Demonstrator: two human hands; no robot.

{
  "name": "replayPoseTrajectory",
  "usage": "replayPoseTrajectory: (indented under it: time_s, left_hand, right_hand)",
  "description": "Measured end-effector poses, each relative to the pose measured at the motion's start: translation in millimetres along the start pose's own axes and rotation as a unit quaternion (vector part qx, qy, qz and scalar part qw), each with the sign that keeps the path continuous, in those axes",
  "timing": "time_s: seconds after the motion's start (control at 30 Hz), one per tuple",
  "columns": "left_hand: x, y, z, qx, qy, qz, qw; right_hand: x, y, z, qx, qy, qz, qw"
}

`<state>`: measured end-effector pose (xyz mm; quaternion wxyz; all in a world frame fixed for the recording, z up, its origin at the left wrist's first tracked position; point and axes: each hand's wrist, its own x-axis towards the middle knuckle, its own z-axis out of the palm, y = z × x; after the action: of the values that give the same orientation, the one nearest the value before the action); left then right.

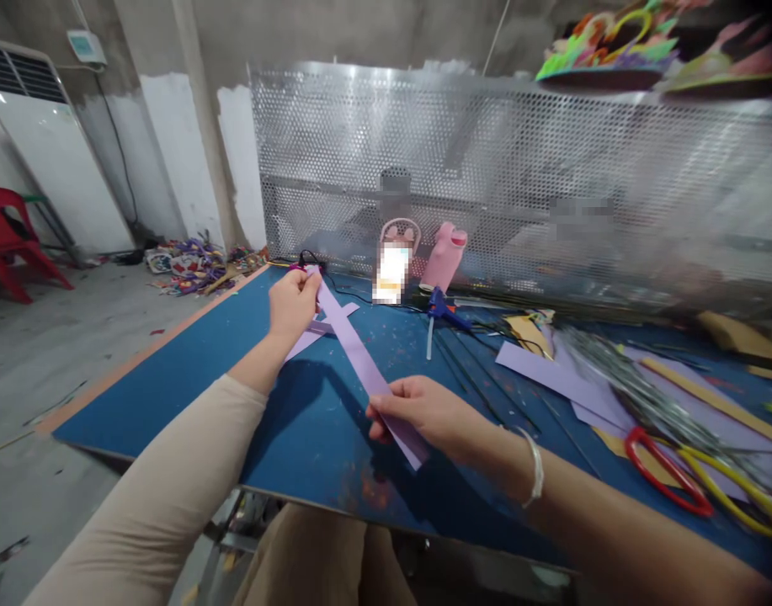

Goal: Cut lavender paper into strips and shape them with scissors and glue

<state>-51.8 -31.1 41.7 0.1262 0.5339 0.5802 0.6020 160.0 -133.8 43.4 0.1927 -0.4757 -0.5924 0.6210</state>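
A long lilac strip (357, 349), flat like paper or foam, is stretched slantwise above the blue table. My left hand (292, 301) pinches its far end between thumb and fingers. Lower down, my right hand (417, 408) grips the strip closer to its near end, which sticks out past the fingers. Under and behind it, more lilac strips (306, 338) lie crossed on the table, partly hidden by my left hand and the held strip.
A blue glue gun (441, 310) stands near the back, beside a pink bottle (445, 257) and a lit phone (391, 273). To the right lie lilac sheets (566, 383), wire stems (651, 387) and scissors with red and yellow handles (669, 484). A perforated metal panel (487, 168) closes the back.
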Motion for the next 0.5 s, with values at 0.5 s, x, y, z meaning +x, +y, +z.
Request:
replayPoseTrajectory:
  time_s: [0.5]
  left_hand:
    - [-14.1, -24.3, 28.7, -0.007, -0.127, -0.054, 0.99]
  right_hand:
    - [-51.7, 40.4, -0.3, -0.174, -0.004, 0.028, 0.984]
